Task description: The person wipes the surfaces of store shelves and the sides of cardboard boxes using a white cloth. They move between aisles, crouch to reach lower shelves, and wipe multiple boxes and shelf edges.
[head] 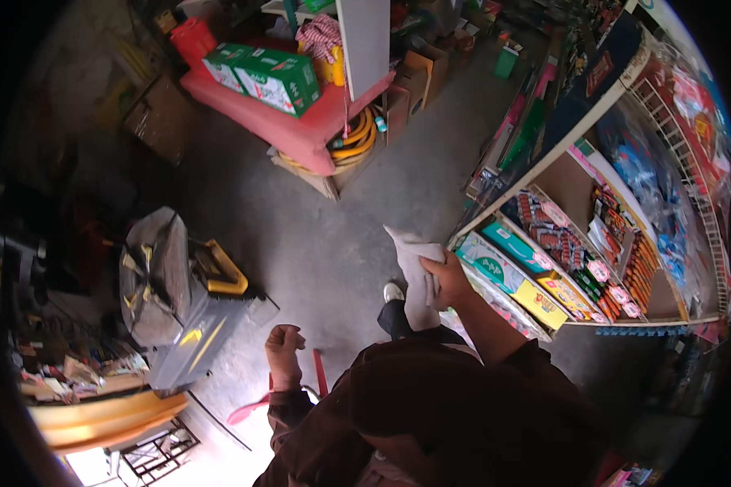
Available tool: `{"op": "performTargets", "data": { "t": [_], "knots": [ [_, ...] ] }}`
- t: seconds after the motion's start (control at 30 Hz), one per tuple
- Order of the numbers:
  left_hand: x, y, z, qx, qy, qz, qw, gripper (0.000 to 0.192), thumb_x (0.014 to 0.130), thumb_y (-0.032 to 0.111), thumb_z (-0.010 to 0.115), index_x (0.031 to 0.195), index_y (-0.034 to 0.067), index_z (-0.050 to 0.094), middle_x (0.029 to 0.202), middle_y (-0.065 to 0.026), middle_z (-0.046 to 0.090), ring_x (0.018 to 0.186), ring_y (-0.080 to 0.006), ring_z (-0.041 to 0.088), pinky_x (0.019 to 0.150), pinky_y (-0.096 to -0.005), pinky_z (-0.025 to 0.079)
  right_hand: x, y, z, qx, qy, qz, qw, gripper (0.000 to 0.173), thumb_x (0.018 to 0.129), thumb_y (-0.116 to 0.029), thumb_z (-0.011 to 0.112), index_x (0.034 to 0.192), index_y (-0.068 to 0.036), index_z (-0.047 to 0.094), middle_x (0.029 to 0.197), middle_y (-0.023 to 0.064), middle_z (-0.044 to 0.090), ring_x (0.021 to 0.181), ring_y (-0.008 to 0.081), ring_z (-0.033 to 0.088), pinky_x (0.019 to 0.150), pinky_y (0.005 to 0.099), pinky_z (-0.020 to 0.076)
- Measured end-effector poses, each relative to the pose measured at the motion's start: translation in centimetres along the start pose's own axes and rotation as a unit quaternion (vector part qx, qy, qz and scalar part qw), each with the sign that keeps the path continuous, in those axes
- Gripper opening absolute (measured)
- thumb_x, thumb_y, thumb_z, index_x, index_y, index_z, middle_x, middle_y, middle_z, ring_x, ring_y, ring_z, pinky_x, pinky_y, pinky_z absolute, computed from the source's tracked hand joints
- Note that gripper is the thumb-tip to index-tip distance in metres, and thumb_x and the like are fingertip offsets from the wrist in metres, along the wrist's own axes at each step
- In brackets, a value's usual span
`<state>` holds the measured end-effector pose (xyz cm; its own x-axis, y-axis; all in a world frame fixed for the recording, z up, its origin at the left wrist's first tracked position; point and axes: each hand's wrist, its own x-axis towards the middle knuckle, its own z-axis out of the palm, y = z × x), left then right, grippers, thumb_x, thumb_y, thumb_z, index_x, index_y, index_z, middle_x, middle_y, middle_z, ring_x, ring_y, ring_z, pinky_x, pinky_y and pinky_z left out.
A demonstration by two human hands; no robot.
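Observation:
A light grey cloth (417,280) hangs in folds from my right hand (448,280), whose thumb and fingers press on its upper right part. The cloth is in front of my body, over a white shoe (393,292) and a dark trouser leg. My left hand (285,347) is raised to the left of my body, its fingers curled and touching no object. Whether anything small lies inside those curled fingers cannot be told.
Shelves with packaged snacks (548,237) stand close on the right. Ahead is a red-covered table (268,131) with green cartons (265,76); a coiled yellow hose (356,143) lies beneath. On the left stands a grey and yellow machine or case (198,338).

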<state>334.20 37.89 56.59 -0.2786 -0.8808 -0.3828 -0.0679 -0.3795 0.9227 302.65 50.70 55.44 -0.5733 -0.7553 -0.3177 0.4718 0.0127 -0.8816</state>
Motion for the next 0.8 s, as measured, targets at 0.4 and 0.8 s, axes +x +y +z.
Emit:
{"op": "performTargets", "data": {
  "t": [0.4, 0.8],
  "knots": [
    [15.3, 6.0, 17.1, -0.001, -0.241, -0.090, 0.966, 0.042, 0.093, 0.030, 0.051, 0.124, 0.002, 0.046, 0.121, -0.0081, 0.052, 0.108, -0.0185, 0.051, 0.091, -0.0326, 0.043, 13.3, -8.3, 6.2, -0.111, -0.303, 0.083, 0.943, 0.047, 0.083, -0.021, 0.067, 0.124, -0.006, 0.050, 0.101, 0.0036, 0.058, 0.089, 0.0094, 0.055, 0.076, 0.0258, 0.0460],
    [32.8, 13.3, 30.7, -0.192, -0.338, -0.153, 0.908, 0.036, 0.095, 0.015, 0.046, 0.127, -0.001, 0.042, 0.127, -0.0108, 0.049, 0.117, -0.0225, 0.047, 0.101, -0.0374, 0.037, 29.0, -14.2, 1.2, 0.261, -0.031, 0.140, 0.955, 0.037, 0.085, -0.012, 0.061, 0.119, 0.001, 0.051, 0.112, 0.0115, 0.059, 0.099, 0.0220, 0.059, 0.086, 0.0352, 0.0484]
  ]
}}
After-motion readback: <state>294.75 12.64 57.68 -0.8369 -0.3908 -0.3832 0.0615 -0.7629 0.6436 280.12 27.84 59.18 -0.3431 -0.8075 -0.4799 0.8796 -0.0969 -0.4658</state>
